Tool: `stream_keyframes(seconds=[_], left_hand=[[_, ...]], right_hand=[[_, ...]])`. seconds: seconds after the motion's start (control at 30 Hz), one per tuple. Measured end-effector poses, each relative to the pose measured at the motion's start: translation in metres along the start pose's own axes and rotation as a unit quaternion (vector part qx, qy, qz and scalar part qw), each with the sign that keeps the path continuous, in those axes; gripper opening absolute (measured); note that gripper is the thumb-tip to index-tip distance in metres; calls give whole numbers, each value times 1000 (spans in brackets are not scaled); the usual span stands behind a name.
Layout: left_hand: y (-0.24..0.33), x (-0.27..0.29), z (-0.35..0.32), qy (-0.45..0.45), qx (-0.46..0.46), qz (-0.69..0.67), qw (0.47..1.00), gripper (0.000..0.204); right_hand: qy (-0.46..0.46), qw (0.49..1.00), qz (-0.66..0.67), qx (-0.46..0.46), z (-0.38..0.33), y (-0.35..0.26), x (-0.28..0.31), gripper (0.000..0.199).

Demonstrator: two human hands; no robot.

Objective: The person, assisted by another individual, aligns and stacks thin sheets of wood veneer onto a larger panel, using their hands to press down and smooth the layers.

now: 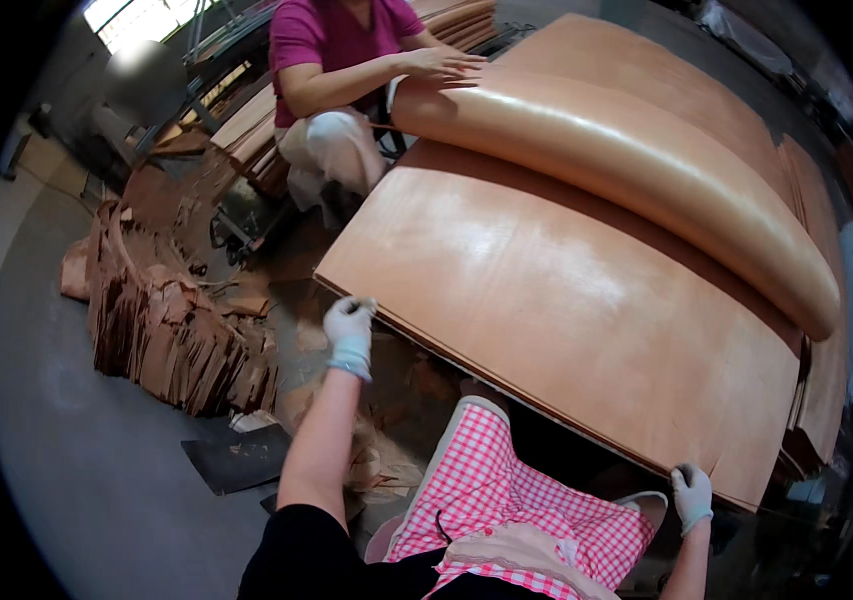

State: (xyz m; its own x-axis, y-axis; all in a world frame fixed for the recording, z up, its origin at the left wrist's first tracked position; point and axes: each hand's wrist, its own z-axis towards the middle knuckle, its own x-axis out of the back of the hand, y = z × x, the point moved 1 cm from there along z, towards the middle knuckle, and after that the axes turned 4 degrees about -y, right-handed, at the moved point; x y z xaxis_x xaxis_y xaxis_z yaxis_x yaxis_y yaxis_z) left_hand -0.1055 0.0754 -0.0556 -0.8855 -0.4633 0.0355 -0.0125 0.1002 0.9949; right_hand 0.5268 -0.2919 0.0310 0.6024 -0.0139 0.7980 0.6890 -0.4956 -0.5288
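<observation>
Left hand (350,322) and right hand (692,494) pinch the sheet's (567,300) near edge — between them it could sag and crack.

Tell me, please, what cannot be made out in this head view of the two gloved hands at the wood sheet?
- Left hand fingertips: curled over the near edge of the wood sheet, so the grip is unclear.
- Right hand: small near the rim; its fingers are hidden under the sheet.
- Underside of the sheet: dark shadow.
- Co-worker's hand: far, fisheye-bent, resting on the curled sheet.
</observation>
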Motion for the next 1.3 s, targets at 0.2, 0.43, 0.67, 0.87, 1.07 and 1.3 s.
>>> stream_keyframes(seconds=[0.2, 0.43, 0.67, 0.87, 1.07, 1.3], left_hand=[[31, 36, 79, 42, -48, 208, 976, 15], [11, 45, 121, -14, -5, 330, 944, 25], [18, 56, 127, 63, -50, 463, 883, 81], [71, -8, 75, 121, 29, 665, 736, 91], [38, -143, -100, -162, -318, 534, 766, 69], [29, -288, -371, -528, -424, 460, 573, 79]], right_hand=[[-26, 996, -87, -11, 3, -66, 1, 27], [-89, 993, -65, -33, 17, -107, -11, 35], [-99, 982, -97, -126, 37, -45, -8, 41], [-112, 967, -112, -201, 42, -36, -12, 45], [-120, 974, -104, -164, 50, -33, -22, 45], [-123, 975, -59, -175, 47, -33, -19, 40]])
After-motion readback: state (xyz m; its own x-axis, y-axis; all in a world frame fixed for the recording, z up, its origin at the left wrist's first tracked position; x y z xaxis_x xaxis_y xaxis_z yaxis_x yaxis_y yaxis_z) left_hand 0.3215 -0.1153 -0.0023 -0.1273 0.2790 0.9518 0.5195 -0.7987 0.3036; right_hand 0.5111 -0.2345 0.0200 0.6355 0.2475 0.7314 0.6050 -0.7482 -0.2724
